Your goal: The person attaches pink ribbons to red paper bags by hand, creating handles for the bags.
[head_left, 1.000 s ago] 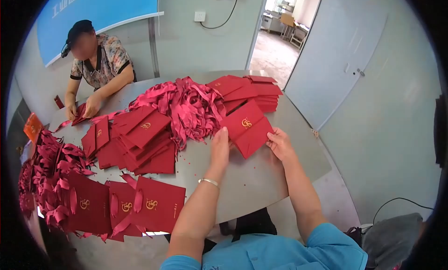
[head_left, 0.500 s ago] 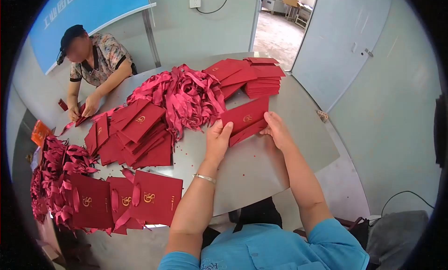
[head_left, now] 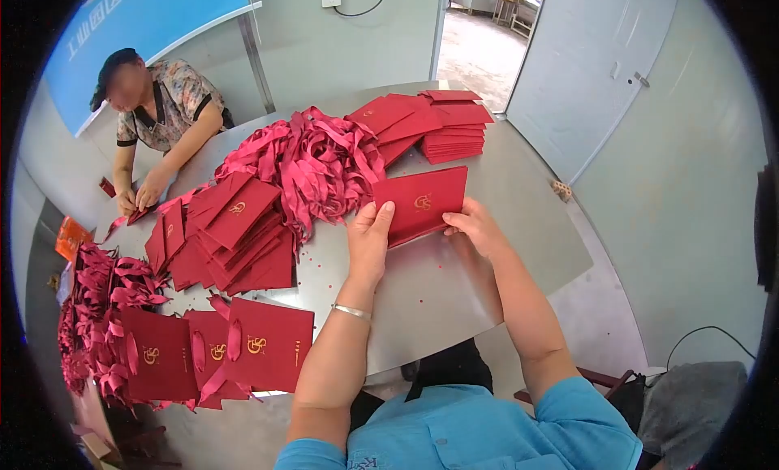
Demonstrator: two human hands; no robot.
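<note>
Between my two hands is a dark red paper gift bag [head_left: 422, 204] with a gold emblem, held above the table. My left hand [head_left: 369, 239] grips its left edge, thumb on the front face. At its lower right side my right hand [head_left: 472, 229] pinches the edge, fingers partly behind the bag. A heap of pink-red ribbons [head_left: 324, 166] lies just beyond my left hand. Left of that hand is a loose pile of red bags [head_left: 243, 226]. Farther back sits a neater stack of flat red bags [head_left: 454, 137].
Finished-looking bags with ribbon handles [head_left: 272, 344] hang over the table's near left edge, beside many ribbon loops [head_left: 89, 308]. Across the table [head_left: 535, 243], a co-worker [head_left: 166, 121] handles a small red piece. Small red dots are scattered on the tabletop. A door [head_left: 596, 72] stands at the back right.
The bag has turned to face me more flatly; the lower flap seen before now lies in line with its face. My right hand has shifted slightly down along the edge.
</note>
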